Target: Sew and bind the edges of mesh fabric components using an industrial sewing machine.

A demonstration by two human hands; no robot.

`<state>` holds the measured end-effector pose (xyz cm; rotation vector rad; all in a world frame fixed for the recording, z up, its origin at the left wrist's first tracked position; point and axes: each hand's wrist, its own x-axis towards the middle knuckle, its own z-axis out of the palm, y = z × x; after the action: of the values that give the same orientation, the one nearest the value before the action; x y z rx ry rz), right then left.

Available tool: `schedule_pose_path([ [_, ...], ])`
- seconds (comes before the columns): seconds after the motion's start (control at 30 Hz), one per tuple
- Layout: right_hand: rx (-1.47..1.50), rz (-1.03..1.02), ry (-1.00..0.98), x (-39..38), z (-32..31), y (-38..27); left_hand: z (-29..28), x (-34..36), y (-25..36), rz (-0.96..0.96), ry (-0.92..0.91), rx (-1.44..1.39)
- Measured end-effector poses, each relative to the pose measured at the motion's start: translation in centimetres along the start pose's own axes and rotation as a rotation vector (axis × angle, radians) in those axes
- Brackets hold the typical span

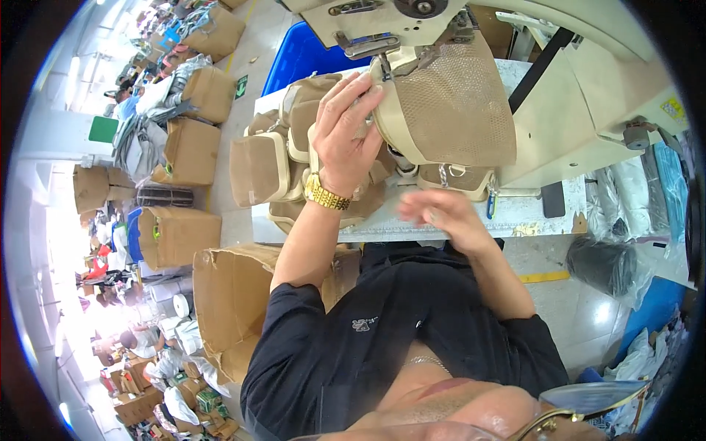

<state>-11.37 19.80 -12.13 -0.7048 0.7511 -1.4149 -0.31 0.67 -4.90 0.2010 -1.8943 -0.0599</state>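
A beige mesh piece with a cream border sits at the needle of a cream sewing machine. My left hand, with a gold watch on the wrist, grips the piece's left edge, fingers just left of the needle. My right hand is slightly blurred above the table's front part, below the piece, fingers apart and nothing visible in them. Several tan pieces with cream edging are piled on the white table left of the machine. A small blue tool lies right of my right hand.
A blue bin stands behind the table, a dark phone on its right. An open cardboard box is at lower left, more boxes beyond. Wrapped bundles lie at right. Another person is far left.
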Motion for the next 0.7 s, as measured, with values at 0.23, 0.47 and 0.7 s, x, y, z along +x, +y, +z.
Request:
schedule_pose_path([
  [0.23, -0.856, -0.75, 0.776, -1.8, -3.3, -6.7, 0.2, 0.7, -0.3, 0.022, 0.011, -0.053],
  [0.47, -0.699, -0.533, 0.484, -2.1, -3.3, -4.2, -0.4, 1.1, -0.4, -0.013, -0.058, -0.117],
  [0.7, -0.536, -0.54, 0.444, -2.5, -2.3, -5.4, -0.4, 0.7, -0.3, 0.001, -0.042, -0.078],
])
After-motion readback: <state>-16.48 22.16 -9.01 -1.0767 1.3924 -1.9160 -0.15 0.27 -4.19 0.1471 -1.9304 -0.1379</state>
